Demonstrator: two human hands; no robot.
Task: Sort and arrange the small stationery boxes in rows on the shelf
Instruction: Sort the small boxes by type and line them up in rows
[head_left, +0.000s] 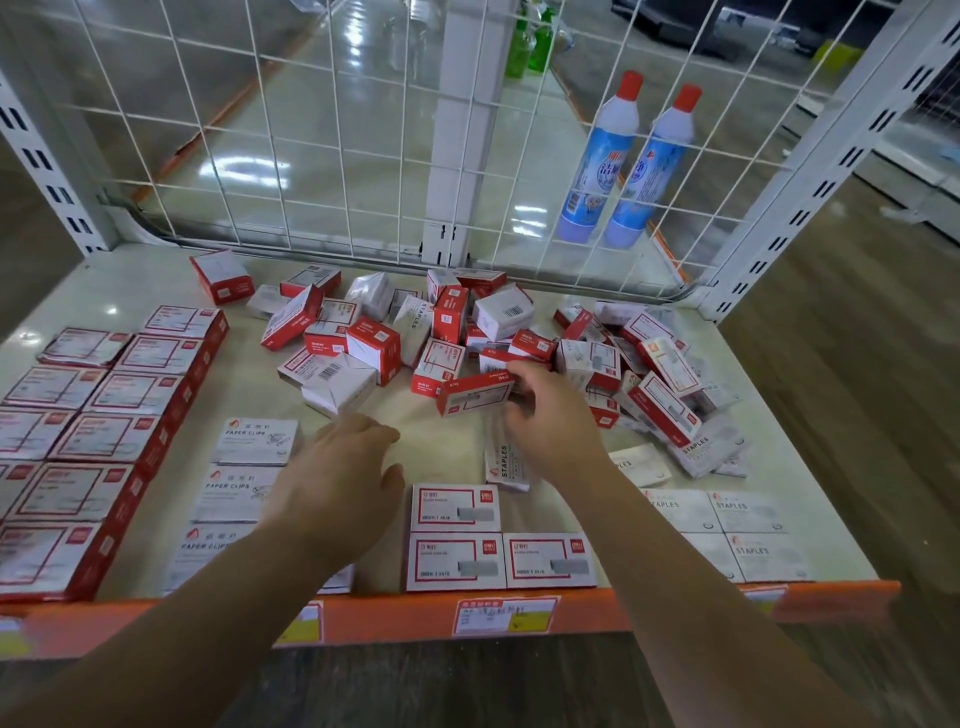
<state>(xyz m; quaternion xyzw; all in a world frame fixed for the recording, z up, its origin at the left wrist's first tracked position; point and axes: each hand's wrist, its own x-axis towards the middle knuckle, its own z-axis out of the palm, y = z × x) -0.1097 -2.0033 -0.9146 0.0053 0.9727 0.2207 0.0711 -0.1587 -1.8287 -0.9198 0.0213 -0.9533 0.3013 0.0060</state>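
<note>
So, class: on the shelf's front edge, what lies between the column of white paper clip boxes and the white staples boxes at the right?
In the head view, three red-framed staple boxes lie between the paper clip boxes and the white staples boxes, with bare shelf either side.

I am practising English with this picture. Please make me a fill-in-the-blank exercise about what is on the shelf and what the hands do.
1. The right hand grips a red and white box near the unsorted ____.
2. The white boxes beside the left hand are printed PAPER ____.
3. Behind the wire grid stand two bottles with ____ caps.
4. The shelf's front edge is ____.

Missing words: pile; CLIPS; red; orange
</note>
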